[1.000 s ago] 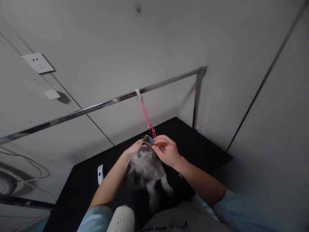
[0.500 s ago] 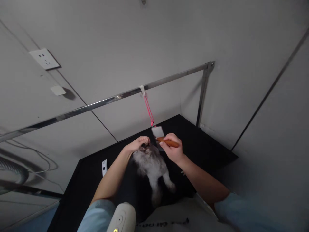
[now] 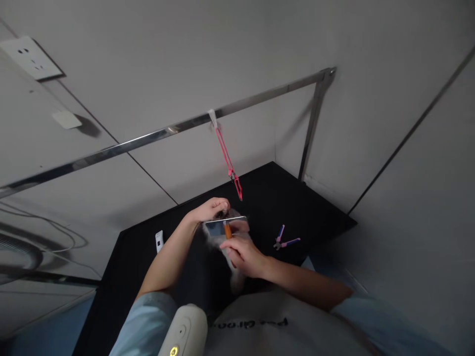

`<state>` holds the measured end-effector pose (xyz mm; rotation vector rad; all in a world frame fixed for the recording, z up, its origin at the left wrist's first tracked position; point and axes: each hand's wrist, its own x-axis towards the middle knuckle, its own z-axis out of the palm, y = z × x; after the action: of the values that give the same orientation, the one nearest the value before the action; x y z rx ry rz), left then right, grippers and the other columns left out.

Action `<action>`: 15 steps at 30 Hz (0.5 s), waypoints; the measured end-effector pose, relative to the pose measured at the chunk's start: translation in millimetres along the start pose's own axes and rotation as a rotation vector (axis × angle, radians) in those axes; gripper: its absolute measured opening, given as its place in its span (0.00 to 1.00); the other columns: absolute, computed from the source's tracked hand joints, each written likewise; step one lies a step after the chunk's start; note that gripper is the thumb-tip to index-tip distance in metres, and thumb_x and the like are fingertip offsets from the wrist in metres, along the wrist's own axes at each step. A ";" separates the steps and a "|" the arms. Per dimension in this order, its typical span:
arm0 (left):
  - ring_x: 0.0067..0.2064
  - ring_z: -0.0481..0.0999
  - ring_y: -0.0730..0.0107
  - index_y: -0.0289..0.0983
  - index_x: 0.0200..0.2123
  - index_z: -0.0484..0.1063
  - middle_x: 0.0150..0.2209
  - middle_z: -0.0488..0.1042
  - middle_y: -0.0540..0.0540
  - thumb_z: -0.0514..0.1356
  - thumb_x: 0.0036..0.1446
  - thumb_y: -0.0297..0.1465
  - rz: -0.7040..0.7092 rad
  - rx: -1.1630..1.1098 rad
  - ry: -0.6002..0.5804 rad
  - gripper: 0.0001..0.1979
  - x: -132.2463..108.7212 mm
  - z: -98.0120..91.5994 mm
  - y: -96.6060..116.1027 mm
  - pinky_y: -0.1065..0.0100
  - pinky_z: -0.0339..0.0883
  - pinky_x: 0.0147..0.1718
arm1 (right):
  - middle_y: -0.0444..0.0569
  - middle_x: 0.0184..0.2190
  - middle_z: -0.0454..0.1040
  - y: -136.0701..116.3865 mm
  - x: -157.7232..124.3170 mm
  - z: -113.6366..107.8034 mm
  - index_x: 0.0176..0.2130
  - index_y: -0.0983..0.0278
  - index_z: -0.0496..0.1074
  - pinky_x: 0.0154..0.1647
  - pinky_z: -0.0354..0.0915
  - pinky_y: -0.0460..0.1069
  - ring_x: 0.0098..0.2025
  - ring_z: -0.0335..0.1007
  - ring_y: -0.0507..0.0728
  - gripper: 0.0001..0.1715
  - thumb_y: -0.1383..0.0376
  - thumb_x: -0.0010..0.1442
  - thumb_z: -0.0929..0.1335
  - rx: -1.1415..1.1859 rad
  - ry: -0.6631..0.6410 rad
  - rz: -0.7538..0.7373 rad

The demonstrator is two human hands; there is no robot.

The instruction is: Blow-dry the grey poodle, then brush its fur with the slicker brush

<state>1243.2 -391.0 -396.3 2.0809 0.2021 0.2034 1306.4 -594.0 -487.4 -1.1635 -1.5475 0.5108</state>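
A small animal with grey-white fur is on the black table, largely covered by my right hand and a brush. My left hand is closed on dark fur at the animal's head end. Wrapped round the orange-brown handle of a grooming brush is my right hand. The brush's wide, shiny metal head lies over the fur, just below my left hand; its bristles are hidden.
Pink-and-blue pliers lie open on the black table at the right. A white device lies at the left. From the metal rail hangs a pink loop. A cream-coloured device stands in front.
My right hand has brought the brush down and left onto the fur, with its head turned sideways. My left hand keeps its grip. The view has shifted, and the pliers now show.
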 end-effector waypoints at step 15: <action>0.26 0.63 0.75 0.33 0.25 0.68 0.23 0.67 0.49 0.55 0.52 0.58 0.021 -0.020 -0.039 0.30 8.5 9.7 -1.6 0.71 0.58 0.28 | 0.46 0.28 0.76 15.4 -5.3 3.8 0.49 0.66 0.74 0.28 0.65 0.44 0.26 0.69 0.50 0.17 0.67 0.61 0.64 0.078 -0.127 0.113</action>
<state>1253.6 -396.5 -401.9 2.0663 0.1545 0.1765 1308.8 -591.0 -503.6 -1.1824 -1.5613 0.7266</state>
